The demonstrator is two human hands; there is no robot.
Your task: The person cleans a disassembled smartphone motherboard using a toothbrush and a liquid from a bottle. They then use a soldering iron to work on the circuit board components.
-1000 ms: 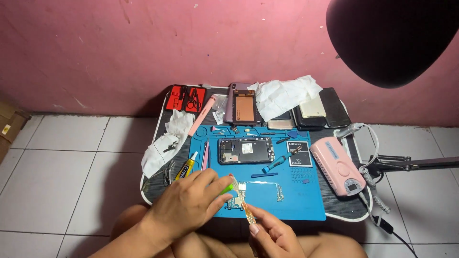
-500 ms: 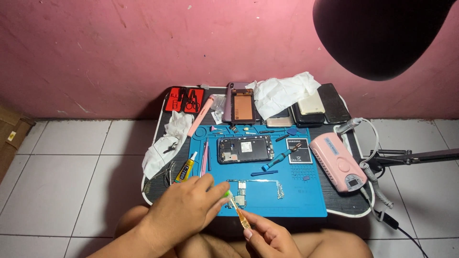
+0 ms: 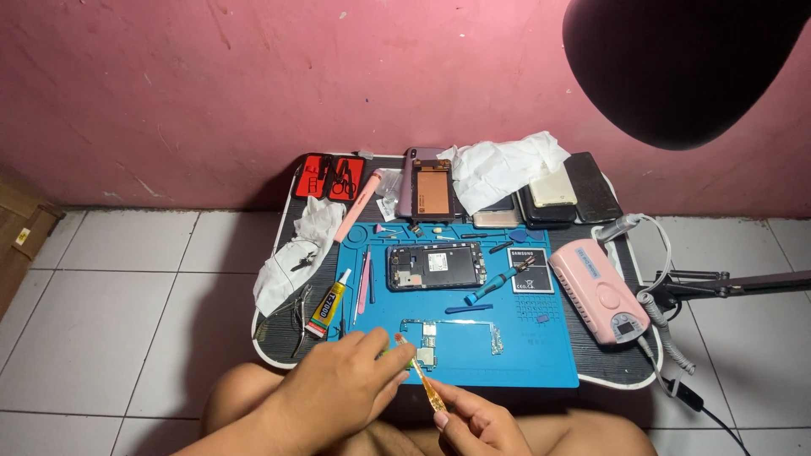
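Observation:
My left hand (image 3: pixel 338 390) is at the near edge of the blue work mat (image 3: pixel 524 359), with its fingers pinching a small green part and the upper end of a thin orange flex strip (image 3: pixel 420 376). From below, my right hand (image 3: pixel 477 422) grips the lower end of that strip, which runs diagonally between the two hands. Just behind them on the mat lies a bare phone circuit board (image 3: pixel 448 338). Farther back sits an opened phone body (image 3: pixel 435 266) with its insides showing.
A small dark table (image 3: pixel 283 245) carries a glue tube (image 3: pixel 328 304), a pink pry tool (image 3: pixel 355 207), tweezers, a blue screwdriver (image 3: pixel 494 287), a battery (image 3: pixel 530 270), a pink device (image 3: pixel 596 291), several phones, white cloths and a red tool case (image 3: pixel 328 176). A black lamp shade (image 3: pixel 676 59) hangs overhead.
Both hands have shifted slightly toward me and apart, drawing the orange strip out longer between them. The view has shifted a little.

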